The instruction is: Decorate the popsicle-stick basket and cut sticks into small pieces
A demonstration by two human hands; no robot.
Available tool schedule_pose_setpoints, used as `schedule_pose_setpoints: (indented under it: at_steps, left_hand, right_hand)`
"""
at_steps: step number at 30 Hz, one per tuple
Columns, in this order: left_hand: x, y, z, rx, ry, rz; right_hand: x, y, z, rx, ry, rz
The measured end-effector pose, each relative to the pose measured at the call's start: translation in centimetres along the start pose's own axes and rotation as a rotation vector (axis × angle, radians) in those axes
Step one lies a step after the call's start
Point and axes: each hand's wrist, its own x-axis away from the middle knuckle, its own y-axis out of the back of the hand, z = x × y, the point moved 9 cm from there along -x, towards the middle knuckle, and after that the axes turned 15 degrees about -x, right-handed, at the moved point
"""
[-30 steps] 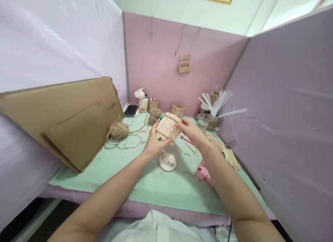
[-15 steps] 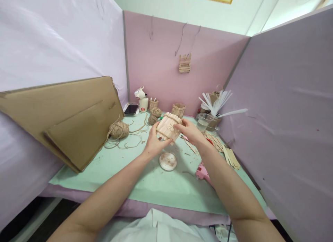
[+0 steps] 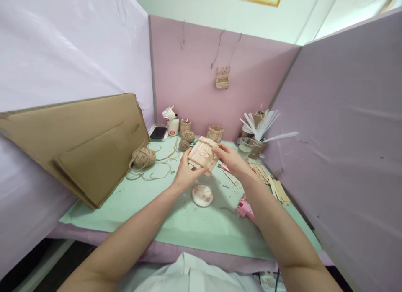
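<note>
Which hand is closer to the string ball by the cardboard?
Left. The left hand is to the right of the string ball; the right hand is farther right. Both hold the wooden craft.

My left hand grips the stick cup, right hand pinching its edge, tilted over the desk; dish nearer me, glue gun right!

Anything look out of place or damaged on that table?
Slightly untidy: loose twine straggles beside its ball, and one white strip juts sideways from the bunch. No clear damage shows on the stick craft in the left hand and right hand.
</note>
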Motion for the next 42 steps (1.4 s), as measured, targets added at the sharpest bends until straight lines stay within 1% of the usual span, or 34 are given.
schedule_pose_setpoints:
  at_steps: [6,11,15,24,32,35,38,40,42]
  left_hand:
    - [0.0,-0.1,0.1,-0.03,0.005,0.004]
    - [0.0,-0.5,0.6,0.047,0.0,0.01]
    - [0.0,-0.7,0.8,0.077,-0.018,0.01]
    - [0.0,-0.7,0.7,0.121,-0.013,0.008]
    - [0.1,-0.8,0.4,0.104,-0.011,0.006]
    - [0.1,-0.6,0.3,0.088,-0.01,0.007]
    - [-0.2,-0.3,0.7,0.075,-0.018,-0.014]
    - [-0.6,-0.4,1.2,0.138,-0.007,-0.002]
    - [-0.8,-0.7,1.9,0.248,0.035,0.039]
  right_hand:
    - [-0.4,0.3,-0.9,0.031,0.001,-0.028]
    - [-0.6,0.4,-1.4,0.041,0.009,-0.04]
    - [-0.4,0.4,-1.1,0.045,0.015,-0.048]
    - [-0.3,0.2,-0.8,0.039,0.023,-0.062]
    - [-0.2,0.1,-0.8,0.033,0.026,-0.067]
    - [-0.1,0.1,-0.5,0.029,0.023,-0.053]
    - [-0.1,0.5,0.2,0.015,0.025,-0.025]
    - [0.0,1.0,0.6,0.008,0.027,-0.022]
    - [0.1,1.6,0.8,0.005,0.021,-0.027]
